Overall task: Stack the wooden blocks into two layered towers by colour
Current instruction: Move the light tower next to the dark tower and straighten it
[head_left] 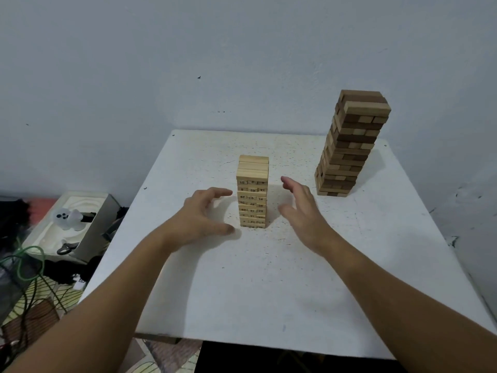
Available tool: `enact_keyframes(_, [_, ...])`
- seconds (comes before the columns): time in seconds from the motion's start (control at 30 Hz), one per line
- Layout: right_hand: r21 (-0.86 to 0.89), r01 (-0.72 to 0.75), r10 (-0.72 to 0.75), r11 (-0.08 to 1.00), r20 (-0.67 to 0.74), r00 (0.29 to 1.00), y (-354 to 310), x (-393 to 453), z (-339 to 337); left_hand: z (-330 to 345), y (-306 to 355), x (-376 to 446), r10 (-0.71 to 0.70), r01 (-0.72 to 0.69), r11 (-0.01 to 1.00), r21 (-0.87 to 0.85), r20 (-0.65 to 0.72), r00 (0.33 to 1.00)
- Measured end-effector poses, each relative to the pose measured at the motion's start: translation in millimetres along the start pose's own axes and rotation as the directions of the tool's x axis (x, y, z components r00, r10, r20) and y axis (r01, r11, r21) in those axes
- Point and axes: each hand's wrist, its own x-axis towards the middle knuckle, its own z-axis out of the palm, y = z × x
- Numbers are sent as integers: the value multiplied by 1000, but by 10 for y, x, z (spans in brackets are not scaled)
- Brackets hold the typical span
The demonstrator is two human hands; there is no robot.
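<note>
A tower of light wooden blocks (252, 192) with printed numbers stands upright in the middle of the white table (269, 278). A taller tower of brown and tan blocks (349, 146) stands at the back right, leaning slightly. My left hand (204, 214) hovers just left of the light tower, fingers spread and loosely curved, apart from it. On the tower's right side my right hand (301, 208) is held flat with fingers extended, also a small gap away. Neither hand holds a block.
A pale wall rises close behind the table. Off the table's left edge lie an open box with white packing (67, 222), scissors (66, 249), green cables (24, 262) and dark clutter on the floor.
</note>
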Motion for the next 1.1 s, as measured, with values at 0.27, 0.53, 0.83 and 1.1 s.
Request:
enact_keyframes(0.27, [-459, 73, -25, 885, 111, 994, 20, 56, 18, 128, 175, 160, -73, 70, 973, 220, 6, 997])
enact_keyframes(0.53, [-472, 22, 20, 882, 84, 996, -38, 118, 34, 158, 231, 207, -38, 39, 963, 267, -8, 999])
enact_keyframes(0.83, [-488, 49, -13, 872, 77, 997, -29, 160, 24, 177, 266, 249, -5, 3, 967, 255, 6, 1000])
enact_keyframes(1.1, [-483, 66, -39, 873, 67, 997, -19, 170, 33, 191, 329, 188, 14, -13, 967, 255, -3, 1000])
